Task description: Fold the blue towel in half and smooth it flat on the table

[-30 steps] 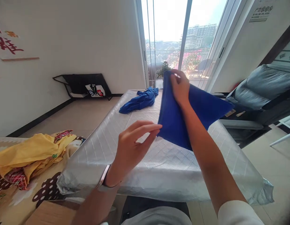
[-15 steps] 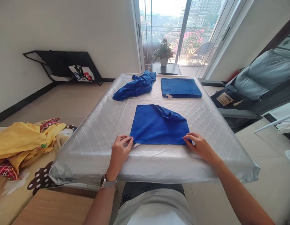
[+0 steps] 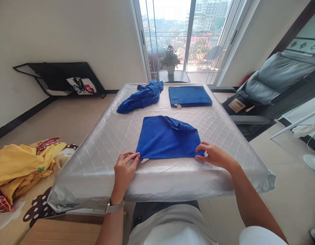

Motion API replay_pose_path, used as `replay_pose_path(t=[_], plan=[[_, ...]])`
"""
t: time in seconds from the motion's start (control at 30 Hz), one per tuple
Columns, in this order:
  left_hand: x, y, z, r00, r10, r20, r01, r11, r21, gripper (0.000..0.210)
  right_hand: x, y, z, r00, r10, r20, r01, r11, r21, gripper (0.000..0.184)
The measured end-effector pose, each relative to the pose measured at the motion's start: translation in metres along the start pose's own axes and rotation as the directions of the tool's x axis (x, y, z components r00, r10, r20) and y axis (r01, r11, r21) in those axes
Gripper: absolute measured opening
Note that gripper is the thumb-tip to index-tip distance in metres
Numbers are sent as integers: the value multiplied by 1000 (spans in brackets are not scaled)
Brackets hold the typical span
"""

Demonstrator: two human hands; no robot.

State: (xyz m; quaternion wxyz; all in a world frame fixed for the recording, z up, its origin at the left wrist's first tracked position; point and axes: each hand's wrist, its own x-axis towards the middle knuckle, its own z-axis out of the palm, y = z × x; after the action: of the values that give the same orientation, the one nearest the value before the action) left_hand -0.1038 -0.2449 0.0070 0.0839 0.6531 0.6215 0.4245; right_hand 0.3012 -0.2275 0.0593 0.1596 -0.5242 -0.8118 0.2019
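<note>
A blue cloth [image 3: 167,139] lies folded on the table in front of me, its upper right part rumpled with a raised fold. My left hand [image 3: 125,170] pinches its near left corner between thumb and fingers, beside a small white tag [image 3: 144,160]. At the near right corner, my right hand [image 3: 213,154] touches the cloth with thumb and forefinger apart, blue fabric showing between them. Farther back, a stack of folded blue cloths [image 3: 190,96] sits on the right and a crumpled blue cloth [image 3: 143,97] on the left.
A silvery quilted cover [image 3: 96,163] is spread over the table. Yellow clothing [image 3: 22,166] is heaped at the left, near a wooden box [image 3: 63,233]. Beyond the table stands a potted plant [image 3: 170,61] on a chair; a grey recliner [image 3: 277,81] is at the right.
The view has tilted and shifted slightly, so the table appears farther left. My right thumb and forefinger have parted at the cloth's corner. My left hand stays at its corner.
</note>
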Motion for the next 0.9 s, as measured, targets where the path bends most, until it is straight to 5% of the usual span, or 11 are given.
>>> replay_pose_path(t=[0.2, 0.43, 0.53, 0.67, 0.8, 0.9], plan=[[2, 0, -1, 999, -14, 52, 15, 1000, -23, 25, -46, 20, 28, 972, -1, -236, 30, 992, 121, 27], [-1, -2, 0, 999, -55, -1, 54, 997, -52, 24, -31, 18, 26, 977, -105, -186, 104, 994, -15, 30], [-2, 1, -4, 998, -44, -47, 40, 996, -81, 28, -36, 15, 19, 960, -113, -255, 123, 992, 21, 30], [3, 15, -28, 992, 32, -121, -44, 994, -101, 27, -51, 0, -2, 873, -131, -470, 168, 985, 37, 22], [22, 49, -80, 968, 113, -223, -129, 990, -59, 20, -65, -34, -44, 780, -234, -580, 262, 964, -37, 27], [46, 83, -122, 917, 156, -367, -182, 983, -38, 20, -67, -61, -87, 634, -356, -687, 308, 930, -198, 38]])
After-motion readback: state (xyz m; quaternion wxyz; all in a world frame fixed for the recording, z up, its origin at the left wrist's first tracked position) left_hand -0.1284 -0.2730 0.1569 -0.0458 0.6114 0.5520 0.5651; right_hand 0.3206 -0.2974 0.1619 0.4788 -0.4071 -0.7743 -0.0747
